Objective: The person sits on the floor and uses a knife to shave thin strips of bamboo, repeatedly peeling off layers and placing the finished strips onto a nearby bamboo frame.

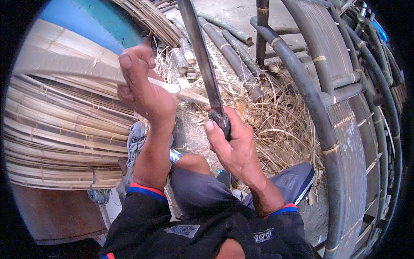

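My left hand (151, 93) is closed around a pale split-bamboo strip (73, 67), which stretches out to the left, its far part blurred. Past that hand, a short end of the strip points toward the machete (202, 56). The dark handle of this long blade sits in the closed fist of my right hand (237, 146), thumb lying along it. Its blade rises up and slightly left, past the top edge of the picture. Whether the strip's end touches the blade, I cannot tell.
Bundled bamboo slats (64, 134) fill the left side. Bamboo poles (224, 47) lie on the floor ahead, beside a heap of curly shavings (280, 116). A dark bamboo frame (297, 86) curves along the right. My bent legs (198, 185) are below my hands.
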Demonstrator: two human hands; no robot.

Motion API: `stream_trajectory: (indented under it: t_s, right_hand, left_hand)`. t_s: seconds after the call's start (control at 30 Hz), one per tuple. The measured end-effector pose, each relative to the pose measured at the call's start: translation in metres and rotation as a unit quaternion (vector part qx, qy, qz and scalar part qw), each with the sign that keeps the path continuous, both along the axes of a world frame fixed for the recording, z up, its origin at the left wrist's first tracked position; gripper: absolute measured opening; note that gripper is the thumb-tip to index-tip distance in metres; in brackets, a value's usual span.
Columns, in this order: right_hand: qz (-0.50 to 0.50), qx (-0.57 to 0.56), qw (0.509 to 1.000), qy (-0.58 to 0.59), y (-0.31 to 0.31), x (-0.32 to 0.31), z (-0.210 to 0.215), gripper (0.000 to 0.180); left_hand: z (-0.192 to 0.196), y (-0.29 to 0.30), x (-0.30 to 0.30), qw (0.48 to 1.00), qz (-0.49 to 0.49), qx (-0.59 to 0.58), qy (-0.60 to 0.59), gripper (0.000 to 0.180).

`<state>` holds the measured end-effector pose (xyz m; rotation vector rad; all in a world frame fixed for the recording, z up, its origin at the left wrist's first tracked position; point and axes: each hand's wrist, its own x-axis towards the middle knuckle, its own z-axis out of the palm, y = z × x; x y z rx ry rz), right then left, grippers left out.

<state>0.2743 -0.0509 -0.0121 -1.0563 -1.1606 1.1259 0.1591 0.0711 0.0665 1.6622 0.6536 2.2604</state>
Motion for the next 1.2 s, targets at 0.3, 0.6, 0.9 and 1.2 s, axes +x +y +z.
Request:
stream_trajectory:
  t_s: [0.3,0.6,0.9,1.2]
  right_hand:
    - [-0.014,0.028,0.993,-0.114,0.019,-0.003,-0.008,0.031]
    - [-0.01,0.005,0.983,-0.183,0.026,-0.005,-0.029,0.03]
    - [0.017,-0.048,0.971,-0.236,0.039,-0.013,-0.042,0.032]
    - [-0.006,-0.039,0.986,-0.165,0.039,-0.03,-0.087,0.031]
  left_hand:
    - [-0.004,0.004,0.013,0.999,-0.033,0.043,0.003,0.036]
    - [-0.004,0.002,0.021,0.999,0.019,0.03,-0.034,0.025]
    - [-0.006,0.015,0.003,0.992,0.096,0.085,0.008,0.019]
    - [-0.006,0.014,-0.016,0.994,0.062,0.086,-0.004,0.022]
